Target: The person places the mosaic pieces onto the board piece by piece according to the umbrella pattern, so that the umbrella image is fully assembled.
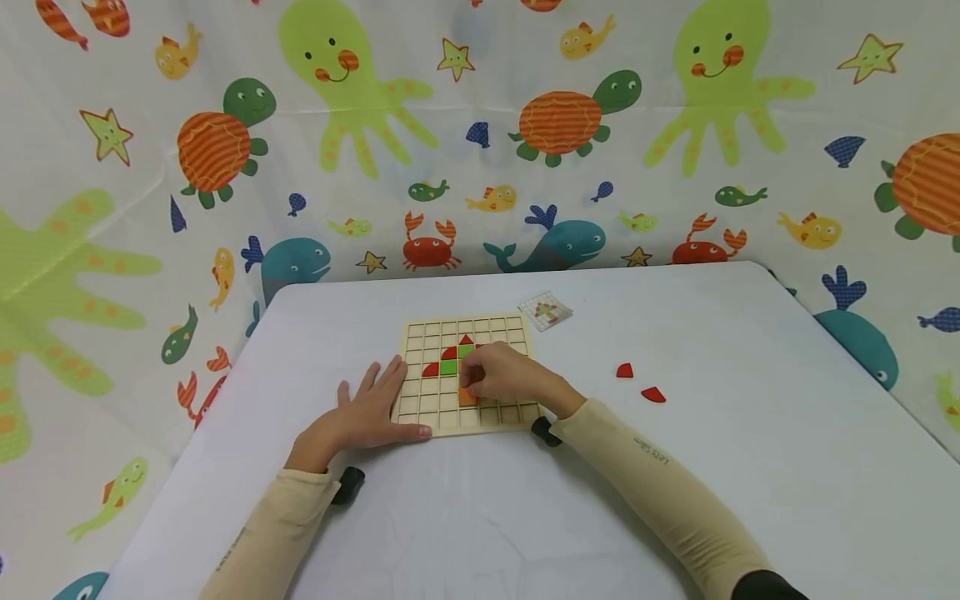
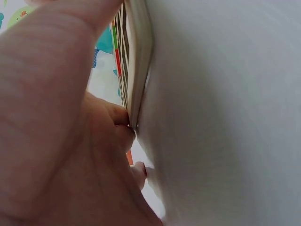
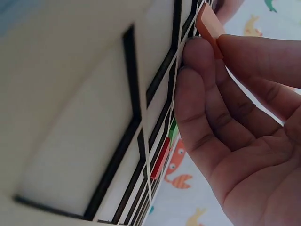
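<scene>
A pale wooden grid board [image 1: 491,415] lies on the white table. My left hand [image 1: 367,412] rests at its left side, fingers spread along that edge and thumb by the near corner. The left wrist view shows fingertips against the board's edge [image 2: 141,56]. Over the middle of the grid, my right hand [image 1: 504,372] pinches an orange tile [image 3: 210,27] between thumb and fingers; the tile looks tilted in the right wrist view. Left of this hand, green tiles [image 1: 448,367], red rounded pieces [image 1: 431,370] and a red triangle [image 1: 466,340] sit in the grid. The hand hides some cells.
A small card with a coloured pattern [image 1: 546,311] lies beyond the board's far right corner. To the right are two loose red pieces, one [image 1: 625,371] slightly farther back than the other [image 1: 653,395]. A curtain printed with sea animals [image 1: 562,125] hangs behind the table.
</scene>
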Motion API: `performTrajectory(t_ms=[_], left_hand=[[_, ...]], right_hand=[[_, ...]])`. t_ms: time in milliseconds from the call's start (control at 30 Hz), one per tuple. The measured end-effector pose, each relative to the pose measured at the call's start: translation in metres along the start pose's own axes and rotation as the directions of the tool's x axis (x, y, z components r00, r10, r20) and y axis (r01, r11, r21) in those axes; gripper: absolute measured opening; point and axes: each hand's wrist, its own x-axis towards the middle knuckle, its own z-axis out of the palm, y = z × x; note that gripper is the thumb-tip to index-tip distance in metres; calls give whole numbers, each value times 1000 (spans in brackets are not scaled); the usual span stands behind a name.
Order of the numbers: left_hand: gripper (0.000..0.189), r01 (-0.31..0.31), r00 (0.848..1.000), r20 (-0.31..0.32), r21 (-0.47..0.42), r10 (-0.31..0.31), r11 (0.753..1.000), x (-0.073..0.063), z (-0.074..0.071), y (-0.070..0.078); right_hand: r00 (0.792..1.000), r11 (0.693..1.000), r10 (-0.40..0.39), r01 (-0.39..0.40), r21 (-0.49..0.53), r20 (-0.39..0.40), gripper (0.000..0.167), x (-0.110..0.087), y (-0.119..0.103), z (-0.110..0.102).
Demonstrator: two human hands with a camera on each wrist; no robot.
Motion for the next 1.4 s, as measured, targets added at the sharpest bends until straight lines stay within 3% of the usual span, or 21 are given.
performTrajectory(t_ms=[200,567,700,867,1033,1167,1300,1400], left_hand=[[132,-2,1000,-2,1,2,1000,0,0,0],[132,-4,1000,-4,-5,4,1000,1,2,-2],[132,-3,1000,-8,-9,3,1000,1,3,-1],[131,-6,1000,-15,-7,6,1000,-1,2,0],[130,-6,1000,-18,4,6,1000,-3,0,1],[130,-5,1000,-18,6,6,1000,-4,-1,1],[130,-4,1000,-19,1,4,1000,-3,1,1],[130,-2,1000,-15,-11,2,1000,-3,1,2]], right_hand=[[1000,999,14,-12,-46,23,8,2,0,3],[998,996,-35,39,-85,44,7,2,1,5],[1000,998,-4,5,-58,27,3,-4,1,-9],[997,996,76,-78,-50,-34,18,-19,8,-42],[971,972,219,-226,-62,-95,32,-44,25,-77],[932,931,346,-355,-80,-112,40,-63,42,-94],[903,903,415,-424,-74,-109,42,-80,56,-101],[895,894,436,-443,-69,-93,43,-94,63,-102]])
